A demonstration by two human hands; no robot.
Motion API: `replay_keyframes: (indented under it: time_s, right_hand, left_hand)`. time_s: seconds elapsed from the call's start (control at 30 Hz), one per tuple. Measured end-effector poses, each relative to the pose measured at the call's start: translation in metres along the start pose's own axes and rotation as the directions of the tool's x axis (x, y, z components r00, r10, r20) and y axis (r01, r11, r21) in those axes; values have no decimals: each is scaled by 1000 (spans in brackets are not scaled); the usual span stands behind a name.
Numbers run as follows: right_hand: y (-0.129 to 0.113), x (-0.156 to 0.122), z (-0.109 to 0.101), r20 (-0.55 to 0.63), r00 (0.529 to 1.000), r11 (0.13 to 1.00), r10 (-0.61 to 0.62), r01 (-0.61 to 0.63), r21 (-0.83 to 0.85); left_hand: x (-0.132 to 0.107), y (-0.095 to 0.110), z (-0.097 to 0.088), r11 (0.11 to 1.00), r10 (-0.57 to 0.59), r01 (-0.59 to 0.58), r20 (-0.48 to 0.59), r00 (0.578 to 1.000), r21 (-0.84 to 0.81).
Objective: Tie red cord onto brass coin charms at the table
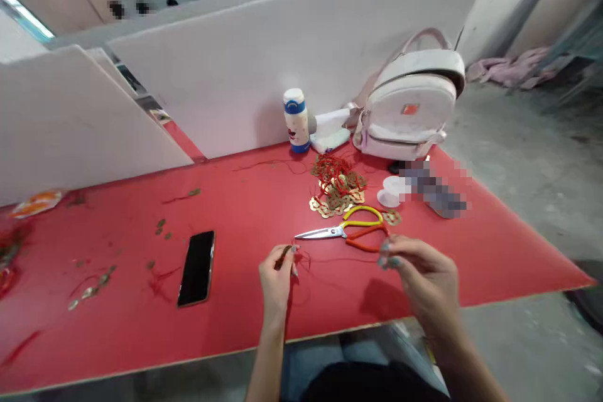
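A red tabletop [254, 201] spreads before a seated person, backed by white partition boards [264, 69]. A pale pink backpack [407, 107] stands upright at the far right, probably parked there to leave the near edge free. The right hand [426, 273] hangs raised above the tabletop, throwing a shadow, its forearm angling in from the lower right and its fingers pinched together. The left hand [277, 276] sits just short of the scissor tips, forearm pointing straight ahead, thumb and fingers closed on a small piece, likely to steady it. The open-handled scissors [330, 232] lie between the hands and beyond them, handles toward the right, presumably for easy reach. Behind them, gold-coloured coin ornaments [336, 191] tangle with red strings in one heap, seemingly gathered together. A black-screened phone [196, 270] lies flat, left of the left hand. The dark gold-brown piece [282, 257] is in the left fingers; a thin red cord [339, 260] runs to the right fingers, apparently held there taut.
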State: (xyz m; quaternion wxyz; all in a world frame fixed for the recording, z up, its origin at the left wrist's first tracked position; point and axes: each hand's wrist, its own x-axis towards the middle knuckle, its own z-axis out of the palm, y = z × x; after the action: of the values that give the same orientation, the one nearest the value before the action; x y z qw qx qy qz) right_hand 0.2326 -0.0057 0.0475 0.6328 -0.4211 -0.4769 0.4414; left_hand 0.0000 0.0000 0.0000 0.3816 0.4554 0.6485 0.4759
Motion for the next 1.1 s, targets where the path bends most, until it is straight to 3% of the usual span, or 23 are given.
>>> replay_keyframes:
  time_s: [0.1,0.2,0.3,0.37,0.6,0.93,1.1]
  right_hand:
    - [4,-2,17,158,973,984,165,-174,40]
    - [16,-5,35,317,894,937,318,-347,39]
    - [28,-9,49,399,826,898,398,-439,14]
    - [34,-11,55,415,808,887,418,-462,7]
    - [41,-11,54,351,837,895,420,-446,-6]
    - [49,-12,53,290,876,922,386,-353,-161]
    - [51,-13,53,359,859,929,366,-316,-190]
  left_hand:
    - [-3,8,3,998,63,-62,-3,998,29]
    - [-7,14,4,990,132,-133,14,991,49]
    - [-11,19,4,983,167,-170,39,985,64]
    - [-13,21,3,977,193,-197,52,980,81]
    - [-16,25,3,930,328,-330,39,944,162]
    - [-19,25,3,901,376,-374,32,926,218]
    - [-24,26,4,829,483,-506,153,862,236]
